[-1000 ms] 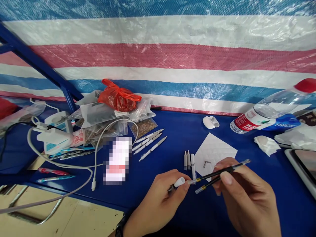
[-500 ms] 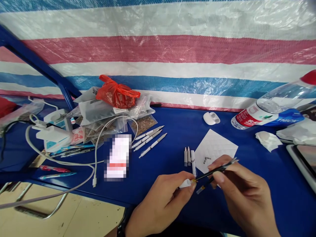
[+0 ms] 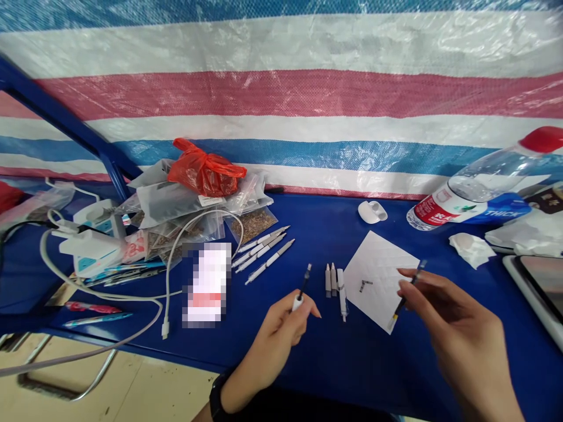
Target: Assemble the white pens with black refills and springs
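Observation:
My left hand (image 3: 281, 331) is closed round a white pen barrel (image 3: 298, 302), from which a dark refill (image 3: 305, 281) sticks up. Pinched between the fingers of my right hand (image 3: 453, 322) is another dark pen refill (image 3: 403, 299) with a yellowish section, hanging over the edge of a white paper sheet (image 3: 382, 255). Small dark pieces (image 3: 364, 285) lie on that sheet. Left of it are two grey-white pen tips (image 3: 331, 281) and a white pen barrel part (image 3: 342, 293). Several white pens (image 3: 269, 261) lie together farther left.
A pixelated phone-like shape (image 3: 209, 287) and a white cable (image 3: 166, 316) lie to the left. Plastic bags (image 3: 176, 202) and a red bag (image 3: 204, 167) stand behind. A water bottle (image 3: 461, 193), crumpled tissue (image 3: 471, 249), white earbud case (image 3: 372, 212) and a tablet-like device (image 3: 534, 287) are rightward.
My hands have moved apart. One dark refill now stands in the barrel in my left hand, while my right hand has moved right with the other refill.

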Demonstrator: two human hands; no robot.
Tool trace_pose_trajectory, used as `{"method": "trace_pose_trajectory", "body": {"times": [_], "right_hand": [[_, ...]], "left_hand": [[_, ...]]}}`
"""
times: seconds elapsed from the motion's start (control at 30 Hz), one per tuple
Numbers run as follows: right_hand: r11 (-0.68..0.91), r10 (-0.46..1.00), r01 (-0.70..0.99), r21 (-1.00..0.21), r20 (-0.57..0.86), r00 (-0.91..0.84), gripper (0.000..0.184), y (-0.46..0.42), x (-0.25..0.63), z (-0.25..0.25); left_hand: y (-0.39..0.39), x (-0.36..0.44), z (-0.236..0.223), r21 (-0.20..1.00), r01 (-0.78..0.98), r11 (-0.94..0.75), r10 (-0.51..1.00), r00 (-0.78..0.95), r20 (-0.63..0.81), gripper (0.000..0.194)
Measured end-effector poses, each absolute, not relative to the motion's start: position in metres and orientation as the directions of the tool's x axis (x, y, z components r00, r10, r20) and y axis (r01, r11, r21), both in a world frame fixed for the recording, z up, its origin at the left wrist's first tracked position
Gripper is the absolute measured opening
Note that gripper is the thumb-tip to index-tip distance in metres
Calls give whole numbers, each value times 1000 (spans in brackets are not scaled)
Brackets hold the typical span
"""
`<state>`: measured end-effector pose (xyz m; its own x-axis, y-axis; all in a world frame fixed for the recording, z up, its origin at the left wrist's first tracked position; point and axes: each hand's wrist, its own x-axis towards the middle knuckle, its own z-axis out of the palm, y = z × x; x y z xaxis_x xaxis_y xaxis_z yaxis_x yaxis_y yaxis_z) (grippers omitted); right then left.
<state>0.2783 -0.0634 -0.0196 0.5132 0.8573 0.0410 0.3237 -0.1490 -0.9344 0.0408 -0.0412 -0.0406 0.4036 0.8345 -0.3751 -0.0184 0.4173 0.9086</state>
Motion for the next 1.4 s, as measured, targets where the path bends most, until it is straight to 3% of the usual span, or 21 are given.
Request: {"method": "trace_pose_trajectory", "body": {"times": [0.13,0.33,0.53,0.8,0.97,1.17,1.3,1.4], "right_hand": [[-152,929,495,-855,47,366,34,-49,255,-30],[-90,986,659,-747,28,166,38,-22,211,-48],[-125,961,753,-646,109,253,39,-26,261,-39],[-91,995,814,-574,-93,46,21,-35,296,-33],[-73,996,819,-569,-85,30,22,-29,289,-36],[-110,991,672,-733,-30,130,21,-33,288,-22],[-79,976,287,-955,-15,217,28,-47,268,9],[-3,975,54,-999,9,224,23,-57,245,30]], "left_hand": [[-39,38,-51,886,-124,446,873,279,-401,48],[-31,38,-47,936,107,335,923,160,-349,56],[-23,41,-41,932,245,268,931,181,-316,62],[-21,45,-45,944,220,244,929,226,-293,56],[-29,44,-44,946,165,278,921,235,-311,53],[-49,39,-28,906,63,419,831,376,-411,55],[-63,37,-11,838,65,542,694,528,-489,59],[-68,36,1,819,86,567,608,628,-486,63]]}}
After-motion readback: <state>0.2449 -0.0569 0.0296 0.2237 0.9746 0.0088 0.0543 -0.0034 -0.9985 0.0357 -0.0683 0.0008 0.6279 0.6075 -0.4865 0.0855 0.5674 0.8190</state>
